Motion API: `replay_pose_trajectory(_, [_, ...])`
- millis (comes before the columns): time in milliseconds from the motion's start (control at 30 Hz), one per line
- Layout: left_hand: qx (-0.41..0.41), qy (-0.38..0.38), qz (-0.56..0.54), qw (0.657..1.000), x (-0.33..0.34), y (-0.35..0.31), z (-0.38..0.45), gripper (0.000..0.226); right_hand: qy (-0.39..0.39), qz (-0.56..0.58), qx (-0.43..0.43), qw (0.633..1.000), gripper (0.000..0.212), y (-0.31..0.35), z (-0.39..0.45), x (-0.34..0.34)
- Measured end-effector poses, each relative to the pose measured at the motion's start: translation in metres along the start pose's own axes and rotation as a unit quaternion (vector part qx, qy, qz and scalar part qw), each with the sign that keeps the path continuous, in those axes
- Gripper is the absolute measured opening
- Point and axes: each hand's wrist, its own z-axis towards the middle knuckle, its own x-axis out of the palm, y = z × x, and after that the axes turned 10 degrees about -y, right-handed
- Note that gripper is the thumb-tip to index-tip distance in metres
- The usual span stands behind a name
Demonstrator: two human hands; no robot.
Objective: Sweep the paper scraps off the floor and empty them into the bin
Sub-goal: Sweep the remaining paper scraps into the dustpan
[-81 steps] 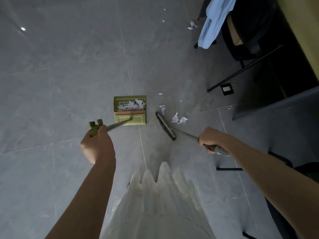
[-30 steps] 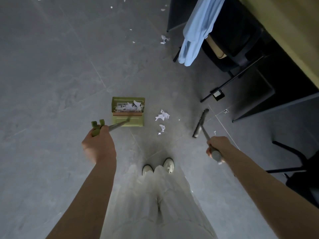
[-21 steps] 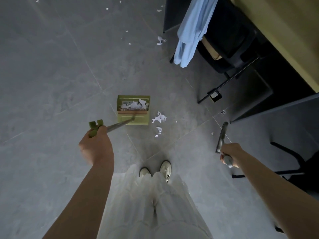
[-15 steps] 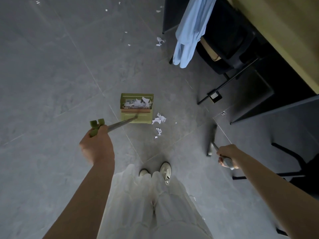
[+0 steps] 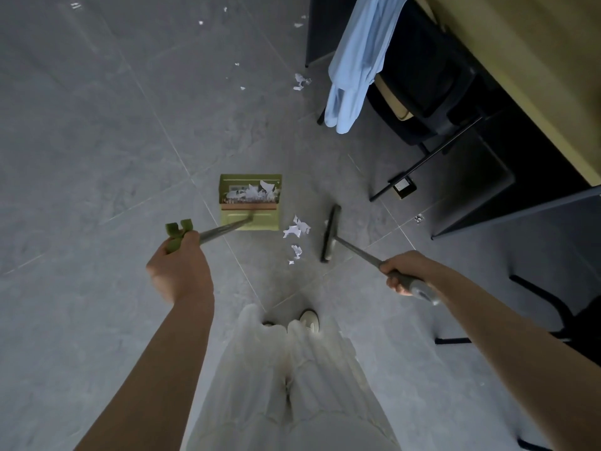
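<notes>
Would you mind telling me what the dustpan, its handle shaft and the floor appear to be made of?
The dustpan looks like moulded plastic: uniform matte olive green with crisp box edges. Its handle shaft seems metal, a thin grey rod with a dull sheen, ending in a green, probably plastic, grip. The floor looks like large grey stone-look tiles, mottled, with thin grout lines.

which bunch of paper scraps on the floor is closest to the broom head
The cluster lying between the green dustpan and the broom head; the other scraps lie far off near the hanging blue cloth.
</notes>
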Motion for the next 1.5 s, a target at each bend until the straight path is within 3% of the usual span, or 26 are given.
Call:
replay_pose_trajectory(133, [0.001,-0.006,-0.009,1.000,-0.001,-0.006,0.004,0.021,0.049,0.037,0.023,0.998,0.008,0.002,-0.002,-0.005])
replay_pose_trajectory(400, [-0.004,-0.003,-0.004,1.000,-0.001,-0.021,0.034,0.021,-0.033,-0.046,-0.008,0.998,0.013,0.009,-0.025,0.078])
replay_pose_trajectory(567, [-0.009,0.018,0.004,1.000,0.002,-0.035,0.071,0.021,-0.018,-0.076,-0.001,0.997,0.012,0.008,-0.040,0.123])
replay_pose_trajectory(667, [-0.002,0.037,0.016,0.999,0.003,-0.049,0.102,0.020,-0.003,-0.026,0.043,0.999,0.023,0.017,-0.054,0.154])
replay_pose_trajectory(833, [0.018,0.062,0.031,0.997,0.000,-0.067,0.157,0.021,0.028,0.011,0.032,0.999,0.039,0.049,-0.081,0.218])
replay_pose_trajectory(1067, [0.049,0.077,0.054,0.994,0.004,-0.080,0.208,0.020,0.058,0.122,0.018,0.991,0.013,0.116,-0.072,0.302])
replay_pose_trajectory(1133, [0.048,0.073,0.055,0.995,0.006,-0.084,0.217,0.019,0.055,0.173,0.021,0.983,0.022,0.135,-0.068,0.312])
replay_pose_trajectory(1500, [0.041,0.050,0.026,0.998,0.018,-0.107,0.256,0.016,0.050,0.381,0.010,0.923,0.017,0.201,-0.042,0.314])
